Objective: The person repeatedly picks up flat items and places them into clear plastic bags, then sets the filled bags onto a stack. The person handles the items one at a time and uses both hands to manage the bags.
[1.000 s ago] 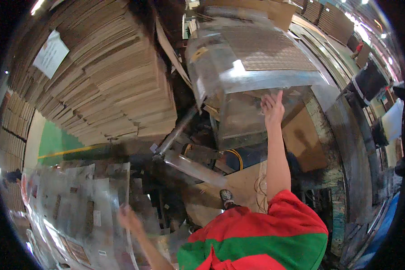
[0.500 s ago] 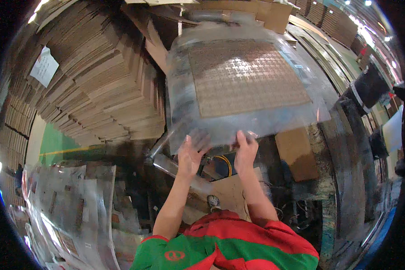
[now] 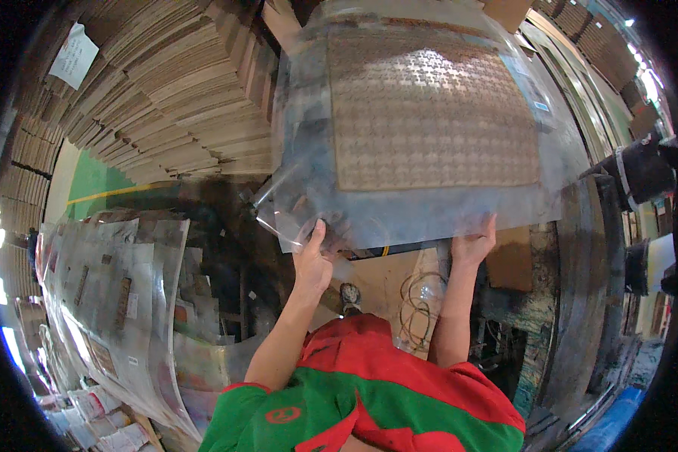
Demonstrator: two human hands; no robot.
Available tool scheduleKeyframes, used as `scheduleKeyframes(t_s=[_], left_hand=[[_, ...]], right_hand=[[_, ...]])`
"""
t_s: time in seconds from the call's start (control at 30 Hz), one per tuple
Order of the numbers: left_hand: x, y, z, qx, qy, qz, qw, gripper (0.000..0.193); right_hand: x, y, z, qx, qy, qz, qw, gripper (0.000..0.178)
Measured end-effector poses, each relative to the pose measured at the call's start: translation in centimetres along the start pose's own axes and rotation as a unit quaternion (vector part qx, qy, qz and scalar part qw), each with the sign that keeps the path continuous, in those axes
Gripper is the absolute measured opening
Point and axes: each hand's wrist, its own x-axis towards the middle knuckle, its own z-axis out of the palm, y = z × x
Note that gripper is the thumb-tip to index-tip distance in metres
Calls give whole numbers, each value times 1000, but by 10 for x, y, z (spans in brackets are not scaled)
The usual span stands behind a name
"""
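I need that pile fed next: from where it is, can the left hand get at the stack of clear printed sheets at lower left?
Probably yes, once it lets go: the left hand now holds the clear plastic sheet's near edge, and nothing stands between it and the stack of printed sheets beside that arm.

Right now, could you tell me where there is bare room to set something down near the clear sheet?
Little. One bare patch: brown board under the clear sheet, between left hand and right hand, beside a wire coil. Crowded: cardboard stacks behind, printed sheets on the left.
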Motion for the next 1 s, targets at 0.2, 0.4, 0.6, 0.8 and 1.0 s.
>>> scheduleKeyframes(t_s=[0.2, 0.4, 0.6, 0.8, 1.0], left_hand=[[-7, 9, -20, 19, -11, 3, 1000, 31], [-17, 15, -50, 74, 56, 6, 996, 27], [-25, 6, -62, 168, 94, 44, 980, 34], [-19, 45, -84, -26, -227, -32, 973, 103], [71, 107, -104, -38, -173, -96, 979, 110]], right_hand=[[25, -22, -16, -10, -11, -48, 999, 40], [21, -9, -71, 150, -192, 42, 969, 47], [31, -1, -66, 96, -87, 52, 990, 45], [50, 8, -4, -38, 39, 49, 997, 31], [37, -8, 33, -53, 38, 35, 997, 32]])
